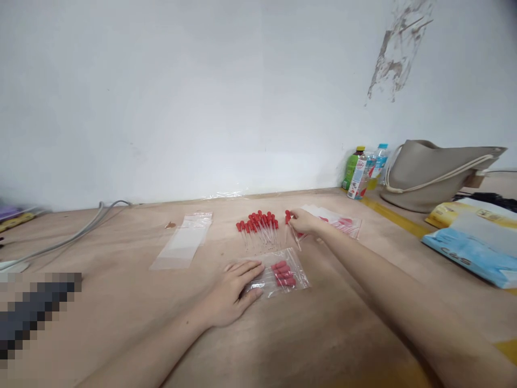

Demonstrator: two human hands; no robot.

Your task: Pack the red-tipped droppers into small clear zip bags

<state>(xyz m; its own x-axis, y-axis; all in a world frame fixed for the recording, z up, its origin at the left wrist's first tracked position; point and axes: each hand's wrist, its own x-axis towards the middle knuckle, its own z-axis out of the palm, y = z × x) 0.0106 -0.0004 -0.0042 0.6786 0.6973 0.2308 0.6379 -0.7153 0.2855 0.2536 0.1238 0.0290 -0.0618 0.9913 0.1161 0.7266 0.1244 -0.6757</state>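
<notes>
My left hand (236, 291) lies flat with fingers spread, its fingertips on the edge of a clear zip bag (301, 272). Inside that bag are several red rubber bulbs (284, 274). Beyond it, a pile of glass droppers (262, 223) with red bulbs is spread on the table, tubes pointing toward me. To the right of the pile, my right hand (306, 222) has its fingers closed at the red bulb of a dropper (287, 217). Next to this hand, partly covered by it, are more clear bags (351, 225) with red items in them.
Flat clear zip bags (183, 242) lie left of the droppers. Drink bottles (358, 175) and a grey bag (428, 172) stand by the wall at the right, with blue and yellow packages (468, 250) nearer. A grey cable (86, 231) crosses the table's left side.
</notes>
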